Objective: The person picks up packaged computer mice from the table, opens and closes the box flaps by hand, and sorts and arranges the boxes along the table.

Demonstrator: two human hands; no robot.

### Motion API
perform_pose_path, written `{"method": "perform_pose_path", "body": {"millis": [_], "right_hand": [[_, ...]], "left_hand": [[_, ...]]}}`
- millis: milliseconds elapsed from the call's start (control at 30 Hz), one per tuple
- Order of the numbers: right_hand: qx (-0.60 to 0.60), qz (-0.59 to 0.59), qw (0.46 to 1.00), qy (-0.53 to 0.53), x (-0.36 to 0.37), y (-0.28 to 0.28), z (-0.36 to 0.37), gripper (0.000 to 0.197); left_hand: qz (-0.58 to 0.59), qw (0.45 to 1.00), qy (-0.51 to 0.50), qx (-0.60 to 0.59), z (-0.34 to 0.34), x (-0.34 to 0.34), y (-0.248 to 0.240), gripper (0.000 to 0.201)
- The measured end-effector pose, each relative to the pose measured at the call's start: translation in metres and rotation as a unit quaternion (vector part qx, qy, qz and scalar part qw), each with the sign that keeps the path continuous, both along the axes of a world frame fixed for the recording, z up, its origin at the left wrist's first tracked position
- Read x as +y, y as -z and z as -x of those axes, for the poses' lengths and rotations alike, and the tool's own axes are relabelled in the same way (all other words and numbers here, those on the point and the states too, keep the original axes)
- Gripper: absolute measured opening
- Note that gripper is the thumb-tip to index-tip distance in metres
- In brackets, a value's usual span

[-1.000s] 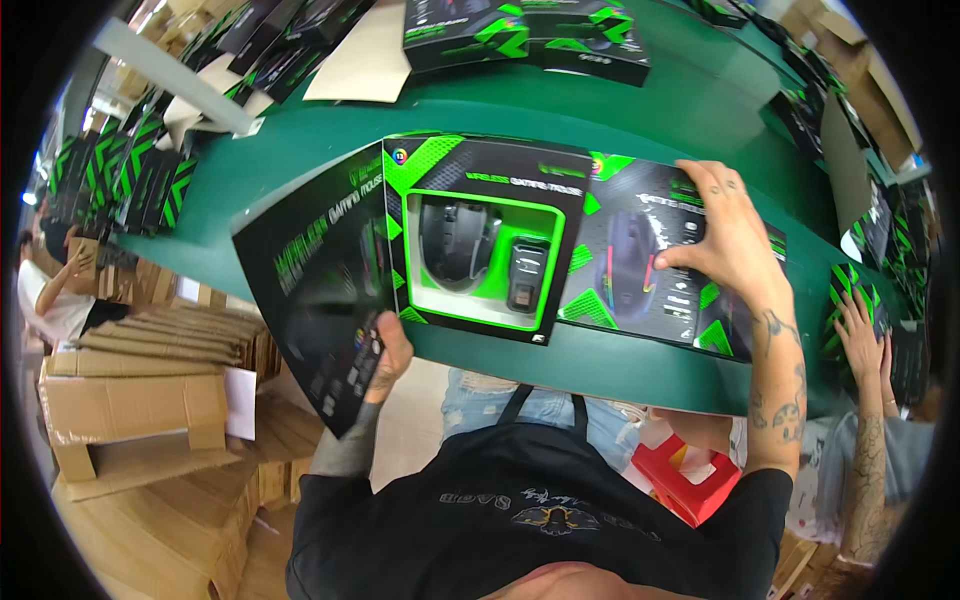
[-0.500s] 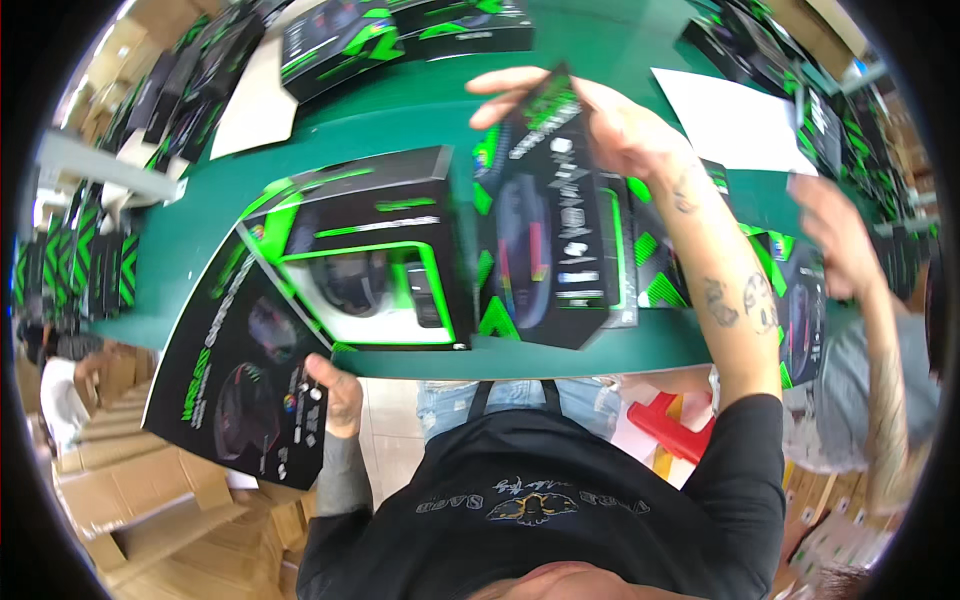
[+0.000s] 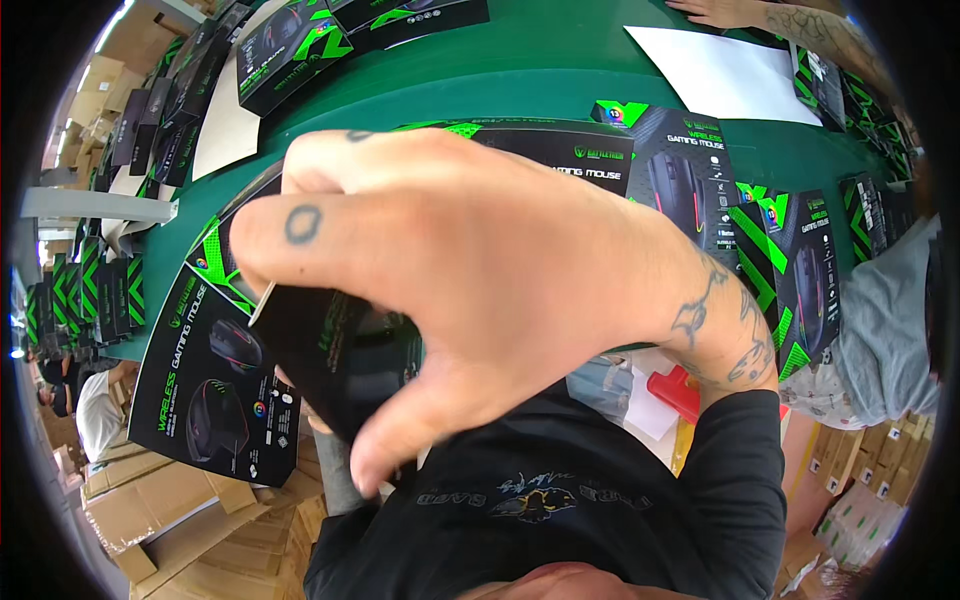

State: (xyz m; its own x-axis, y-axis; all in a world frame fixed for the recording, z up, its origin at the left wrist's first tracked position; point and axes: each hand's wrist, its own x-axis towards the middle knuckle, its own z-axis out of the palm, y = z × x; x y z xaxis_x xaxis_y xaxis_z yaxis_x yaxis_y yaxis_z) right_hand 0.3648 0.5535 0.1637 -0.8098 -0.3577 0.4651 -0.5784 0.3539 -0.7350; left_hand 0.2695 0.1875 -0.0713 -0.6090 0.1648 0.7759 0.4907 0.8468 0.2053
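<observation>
My right hand fills the middle of the view, close to the camera. Its fingers and thumb close around a dark printed box, blurred and largely covered by the hand. Of my left hand, only small parts show below that; it is at the edge of an open black-and-green mouse box cover, which hangs out past the table's near side. Behind my right hand, a black mouse box panel shows its upper part. What lies under the palm is hidden.
More mouse boxes stand to the right and at the back left. White sheets lie on the green table. A co-worker's hand rests at the far right. Brown cartons are on the floor at the left.
My right hand has swung left and up toward the camera, with a mouse box in it. The co-worker's hand has moved from the right side to the far edge.
</observation>
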Motion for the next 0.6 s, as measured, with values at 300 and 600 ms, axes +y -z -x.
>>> {"method": "perform_pose_path", "body": {"millis": [300, 600], "right_hand": [[0.075, -0.239, 0.754, 0.607, 0.033, 0.043, -0.068, 0.058], [-0.234, -0.312, 0.556, 0.734, 0.022, 0.076, -0.27, 0.073]], "left_hand": [[-0.075, 0.947, 0.173, -0.261, 0.032, 0.031, -0.053, 0.043], [0.252, 0.746, 0.591, -0.176, -0.061, 0.194, -0.14, 0.068]]}}
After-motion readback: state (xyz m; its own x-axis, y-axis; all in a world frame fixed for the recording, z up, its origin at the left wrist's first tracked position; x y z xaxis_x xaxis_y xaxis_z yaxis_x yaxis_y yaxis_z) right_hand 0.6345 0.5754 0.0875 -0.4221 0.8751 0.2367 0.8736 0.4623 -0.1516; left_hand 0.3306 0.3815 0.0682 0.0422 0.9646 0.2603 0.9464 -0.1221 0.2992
